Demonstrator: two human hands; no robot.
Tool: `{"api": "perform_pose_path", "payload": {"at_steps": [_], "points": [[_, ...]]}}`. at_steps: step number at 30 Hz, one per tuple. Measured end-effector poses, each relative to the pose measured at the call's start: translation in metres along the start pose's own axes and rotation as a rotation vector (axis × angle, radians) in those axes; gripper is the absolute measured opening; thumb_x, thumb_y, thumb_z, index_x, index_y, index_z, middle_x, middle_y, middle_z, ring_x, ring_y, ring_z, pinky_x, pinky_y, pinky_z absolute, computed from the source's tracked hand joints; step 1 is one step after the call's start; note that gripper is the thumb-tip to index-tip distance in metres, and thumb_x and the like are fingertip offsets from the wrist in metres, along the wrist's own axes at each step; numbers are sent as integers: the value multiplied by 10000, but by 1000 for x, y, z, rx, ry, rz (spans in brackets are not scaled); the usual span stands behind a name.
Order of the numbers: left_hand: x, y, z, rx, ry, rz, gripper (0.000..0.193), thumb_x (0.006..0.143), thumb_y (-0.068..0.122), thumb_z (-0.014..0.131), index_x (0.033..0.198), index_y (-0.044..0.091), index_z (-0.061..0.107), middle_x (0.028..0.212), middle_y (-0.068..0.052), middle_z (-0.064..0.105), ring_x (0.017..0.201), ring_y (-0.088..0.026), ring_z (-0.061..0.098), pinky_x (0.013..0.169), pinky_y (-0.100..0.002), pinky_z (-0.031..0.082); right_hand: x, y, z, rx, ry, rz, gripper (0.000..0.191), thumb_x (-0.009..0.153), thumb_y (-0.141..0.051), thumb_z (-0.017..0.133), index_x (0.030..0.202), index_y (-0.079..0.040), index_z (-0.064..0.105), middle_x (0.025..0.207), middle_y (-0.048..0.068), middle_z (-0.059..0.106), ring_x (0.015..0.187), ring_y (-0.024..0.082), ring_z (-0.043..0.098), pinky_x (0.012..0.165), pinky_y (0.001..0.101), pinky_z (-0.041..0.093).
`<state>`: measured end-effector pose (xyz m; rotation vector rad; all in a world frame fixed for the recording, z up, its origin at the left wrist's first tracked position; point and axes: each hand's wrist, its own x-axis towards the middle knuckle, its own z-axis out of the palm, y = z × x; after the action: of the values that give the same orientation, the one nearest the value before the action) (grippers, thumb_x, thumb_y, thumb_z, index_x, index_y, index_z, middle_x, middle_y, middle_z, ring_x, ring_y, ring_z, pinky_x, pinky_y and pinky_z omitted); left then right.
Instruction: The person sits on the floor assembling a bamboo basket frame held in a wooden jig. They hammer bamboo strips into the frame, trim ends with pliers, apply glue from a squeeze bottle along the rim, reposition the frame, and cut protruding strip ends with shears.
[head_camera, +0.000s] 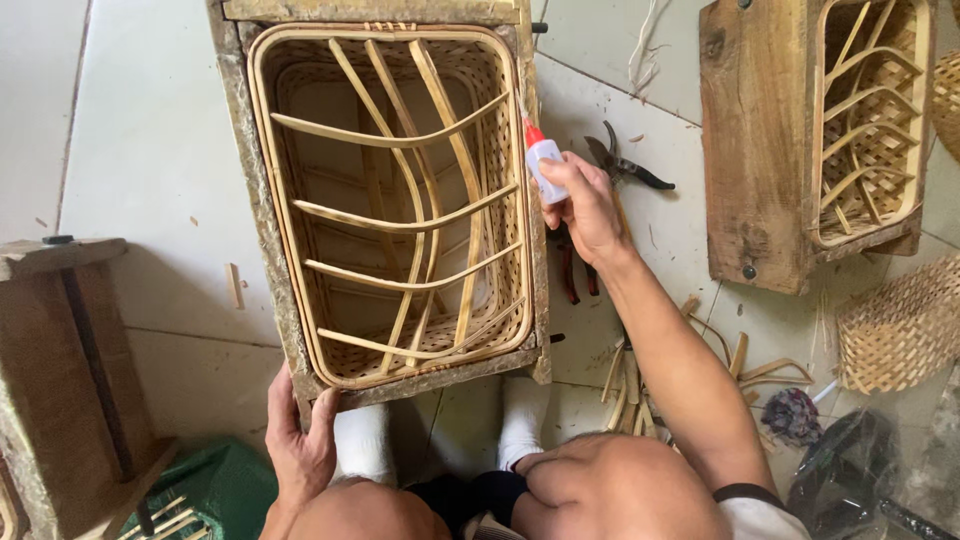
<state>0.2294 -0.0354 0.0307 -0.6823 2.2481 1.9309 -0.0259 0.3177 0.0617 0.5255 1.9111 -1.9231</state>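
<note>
The right hand (585, 205) is clamped on a small white glue bottle with a red tip (541, 163), touching the rim of the woven bamboo basket in its wooden mould (390, 200). The left hand (300, 440) grips the mould's near corner. This looks like gluing; next, squeeze gently along the rim.

1. The wooden mould (262, 215) at centre frame is rough, weathered and stained.
2. The basket (400, 200) inside it is pale woven bamboo, with smooth matt strips.
3. The small bottle (542, 165) at centre right is glossy white plastic with a red tip.
4. The floor tiles (150, 150) at upper left are smooth and pale.
5. The shears (625, 168) at upper right are dark metal.
</note>
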Motion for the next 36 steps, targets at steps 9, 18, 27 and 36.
{"api": "perform_pose_path", "payload": {"at_steps": [9,18,27,36], "points": [[4,9,-1,64,-1,34,523,979,94,656,1470,13,496,1390,-128,571,1244,-184,575,1070,-318,456,-1,-4,8,-123,54,-20,393,921,-437,632,969,-47,648,848,18,640,602,63,554,491,227,446],[7,12,0,118,31,99,532,948,67,681,1452,11,522,1416,-144,583,1301,-237,562,1121,-345,424,10,-15,7,-153,-16,-99,397,930,-399,618,1099,-42,661,889,31,664,649,80,607,550,256,526],[8,13,-2,104,14,113,532,949,62,683,1455,7,525,1443,-157,570,1333,-251,550,1143,-357,415,-5,-9,2,-187,24,-103,473,944,-376,627,1163,42,623,926,72,671,642,97,593,531,264,522],[1,8,1,134,39,91,526,961,72,689,1461,18,536,1408,-148,586,1303,-243,563,1128,-349,425,-76,35,-2,-44,38,56,426,941,-379,632,1064,29,639,861,60,639,596,94,572,533,249,496]]}}
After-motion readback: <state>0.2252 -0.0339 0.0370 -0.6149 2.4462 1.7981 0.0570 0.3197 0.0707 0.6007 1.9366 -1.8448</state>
